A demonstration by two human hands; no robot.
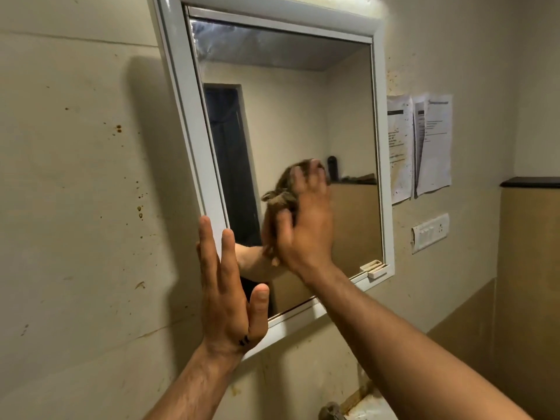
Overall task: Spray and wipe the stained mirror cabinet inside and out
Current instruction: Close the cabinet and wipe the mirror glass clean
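1. Mirror cabinet [181,95] hangs on the stained wall [75,177]; right hand [306,228] clutches a brown cloth [280,197] against its glass.
2. Left hand [227,286], fingers straight, braces its lower-left frame.
3. Papers [419,147] and switch plate [430,233] sit right of the cabinet.

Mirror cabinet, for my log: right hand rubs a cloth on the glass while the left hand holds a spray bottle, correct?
No: head view shows the left hand flat against the mirror cabinet frame, holding nothing. The cloth part is right.

Left hand [225,298] on mirror cabinet [188,122] edge, right hand [306,225] over probable cloth [280,198] on it, papers [433,144] right.
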